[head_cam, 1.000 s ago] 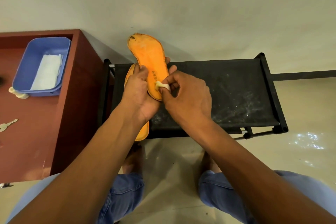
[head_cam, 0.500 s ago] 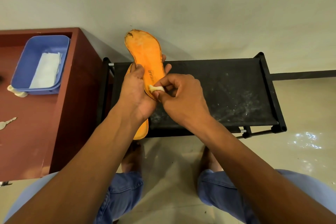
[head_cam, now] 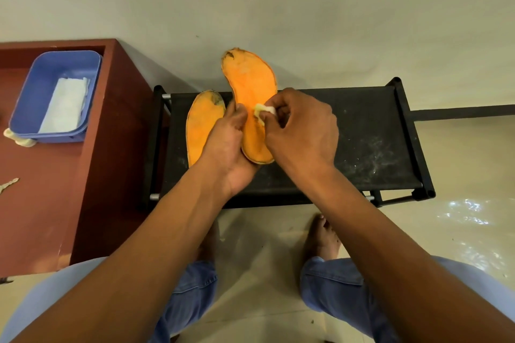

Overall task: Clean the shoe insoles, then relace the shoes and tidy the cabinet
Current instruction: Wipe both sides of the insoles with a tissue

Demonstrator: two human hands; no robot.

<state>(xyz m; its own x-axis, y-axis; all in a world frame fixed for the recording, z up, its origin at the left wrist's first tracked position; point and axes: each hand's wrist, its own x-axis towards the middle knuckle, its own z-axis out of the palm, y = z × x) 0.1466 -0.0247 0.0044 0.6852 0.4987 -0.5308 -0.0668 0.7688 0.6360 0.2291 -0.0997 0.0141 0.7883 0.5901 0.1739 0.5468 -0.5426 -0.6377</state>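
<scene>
head view: the left hand (head_cam: 227,145) is gripping a worn orange foam insole (head_cam: 252,86) by its heel end, fingers curled round it, holding it tilted above the black fabric-topped shoe rack (head_cam: 373,147). the right hand (head_cam: 302,131) is pinching a small white wad of wipe (head_cam: 264,111) and pressing it against the held insole's middle. a second orange insole (head_cam: 202,122) is lying flat on the rack's left end, partly under the left hand. to the left, a blue plastic tub (head_cam: 36,86) holding a folded white cloth (head_cam: 65,104) is sitting on the reddish-brown wooden cabinet (head_cam: 92,175). bare feet and blue jeans are showing below.
</scene>
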